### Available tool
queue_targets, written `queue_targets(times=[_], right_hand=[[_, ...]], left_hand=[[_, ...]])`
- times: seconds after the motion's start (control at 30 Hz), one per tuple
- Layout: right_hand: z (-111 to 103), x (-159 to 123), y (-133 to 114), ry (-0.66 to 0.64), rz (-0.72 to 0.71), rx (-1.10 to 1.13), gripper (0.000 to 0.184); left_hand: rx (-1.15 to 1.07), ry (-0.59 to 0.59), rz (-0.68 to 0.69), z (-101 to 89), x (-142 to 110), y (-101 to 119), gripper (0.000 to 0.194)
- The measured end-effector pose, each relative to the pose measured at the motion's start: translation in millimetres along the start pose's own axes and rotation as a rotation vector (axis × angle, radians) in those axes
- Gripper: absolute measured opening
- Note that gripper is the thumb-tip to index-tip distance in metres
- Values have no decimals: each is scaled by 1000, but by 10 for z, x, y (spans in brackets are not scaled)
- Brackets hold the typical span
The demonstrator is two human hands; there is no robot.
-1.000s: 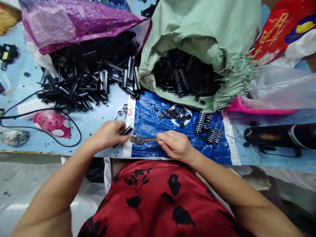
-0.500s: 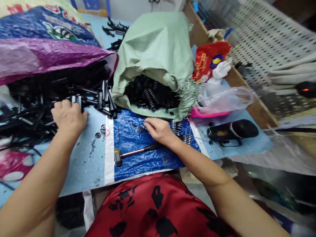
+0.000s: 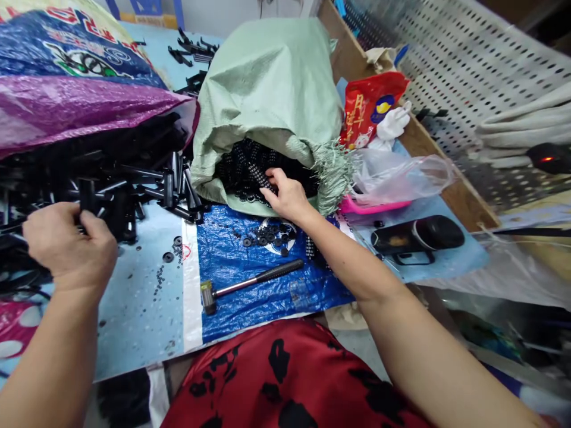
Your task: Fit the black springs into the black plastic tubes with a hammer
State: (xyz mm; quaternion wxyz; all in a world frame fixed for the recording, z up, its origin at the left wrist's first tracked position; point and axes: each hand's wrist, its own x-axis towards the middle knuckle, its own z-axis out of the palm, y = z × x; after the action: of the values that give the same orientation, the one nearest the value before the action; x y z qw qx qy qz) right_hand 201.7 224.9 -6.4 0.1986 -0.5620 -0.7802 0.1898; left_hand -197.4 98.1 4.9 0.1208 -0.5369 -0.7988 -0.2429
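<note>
My left hand (image 3: 71, 249) is closed at the left, over the pile of black parts (image 3: 111, 190). A black channel-shaped piece (image 3: 87, 195) stands up between its thumb and fingers. My right hand (image 3: 289, 195) reaches into the mouth of a pale green woven sack (image 3: 267, 83). Its thumb and fingers close on the end of a black ridged, spring-like cylinder (image 3: 259, 177), among many like it inside. Below the sack, small black washers (image 3: 267, 235) lie on a blue plastic sheet (image 3: 241, 309). A hammer (image 3: 254, 279) with a black grip rests nearer to me.
At the left a purple and blue printed sack (image 3: 89, 107) spills more black parts. On the right are a black bottle (image 3: 417, 241), a pink tray (image 3: 375, 205) under clear plastic, and a red packet (image 3: 372, 110). A wooden board (image 3: 432, 148) edges the table there.
My right hand has moved from the blue sheet up into the green sack's mouth, uncovering the washers and hammer grip. My left hand has come back left and nearer, with a black piece in it.
</note>
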Motion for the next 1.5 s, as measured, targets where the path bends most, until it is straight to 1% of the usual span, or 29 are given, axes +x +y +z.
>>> queue_targets(times=[0.07, 0.1, 0.13, 0.2, 0.27, 0.33, 0.4, 0.43, 0.5, 0.53, 0.6, 0.63, 0.7, 0.8, 0.87, 0.9, 0.97, 1.0, 1.03, 1.1, 1.13, 1.17, 1.23, 1.3, 1.37, 1.43, 1.5], right_hand=[[15, -246, -25, 0, -62, 385, 62], [41, -381, -66, -30, -48, 599, 67], [78, -514, -123, -76, -1, 807, 71], [173, -742, -272, -185, 164, 1136, 71], [269, -891, -435, -266, 338, 1326, 70], [340, -963, -580, -313, 456, 1424, 70], [380, -989, -692, -358, 506, 1470, 70], [391, -997, -737, -371, 510, 1478, 70], [400, -1022, -808, -369, 485, 1480, 68], [401, -1044, -835, -361, 463, 1479, 68], [400, -1104, -880, -356, 427, 1483, 68], [399, -1138, -899, -359, 420, 1490, 69], [407, -1202, -942, -332, 433, 1508, 70], [443, -1257, -1026, -206, 446, 1495, 72], [466, -1272, -1072, -157, 395, 1432, 71], [470, -1278, -1077, -160, 356, 1388, 71], [453, -1295, -1032, -172, 237, 1255, 72], [433, -1306, -979, -163, 143, 1157, 76], [408, -1318, -911, -145, 25, 1033, 85], [355, -1338, -752, -102, -257, 738, 113], [334, -1345, -677, -86, -400, 596, 120], [319, -1349, -616, -69, -525, 477, 121], [307, -1355, -546, -17, -691, 333, 112], [306, -1367, -543, 69, -766, 291, 109], [305, -1397, -575, 137, -800, 275, 111], [303, -1439, -608, 158, -819, 243, 106], [305, -1481, -622, 152, -796, 203, 96]], left_hand=[[-112, 77, -15, -70, -141, 47, 29], [-180, 89, -43, -101, -228, 97, 30], [-251, 85, -80, -128, -321, 161, 30], [-391, 33, -157, -166, -508, 315, 28], [-545, -27, -265, -191, -674, 482, 26], [-777, -66, -444, -214, -805, 646, 25], [-1097, -111, -604, -246, -904, 794, 21], [-1268, -161, -653, -265, -945, 860, 20], [-1558, -315, -710, -303, -1021, 973, 21], [-1661, -395, -734, -318, -1059, 1020, 21], [-1750, -523, -768, -334, -1143, 1107, 23], [-1737, -559, -764, -333, -1190, 1151, 24], [-1631, -587, -691, -308, -1292, 1258, 26], [-1417, -538, -496, -225, -1431, 1459, 29], [-1326, -511, -389, -166, -1485, 1584, 30], [-1296, -505, -354, -147, -1496, 1629, 30], [-1265, -509, -329, -141, -1491, 1666, 26], [-1256, -519, -344, -156, -1480, 1659, 24], [-1254, -533, -369, -179, -1467, 1638, 24], [-1267, -577, -422, -237, -1448, 1574, 28], [-1272, -601, -439, -264, -1445, 1542, 30], [-1275, -620, -446, -285, -1449, 1515, 33], [-1284, -647, -459, -310, -1471, 1485, 38], [-1306, -639, -493, -315, -1508, 1488, 46], [-1309, -616, -517, -307, -1549, 1512, 51], [-1315, -567, -517, -288, -1586, 1541, 46], [-1370, -537, -535, -262, -1609, 1556, 39]])
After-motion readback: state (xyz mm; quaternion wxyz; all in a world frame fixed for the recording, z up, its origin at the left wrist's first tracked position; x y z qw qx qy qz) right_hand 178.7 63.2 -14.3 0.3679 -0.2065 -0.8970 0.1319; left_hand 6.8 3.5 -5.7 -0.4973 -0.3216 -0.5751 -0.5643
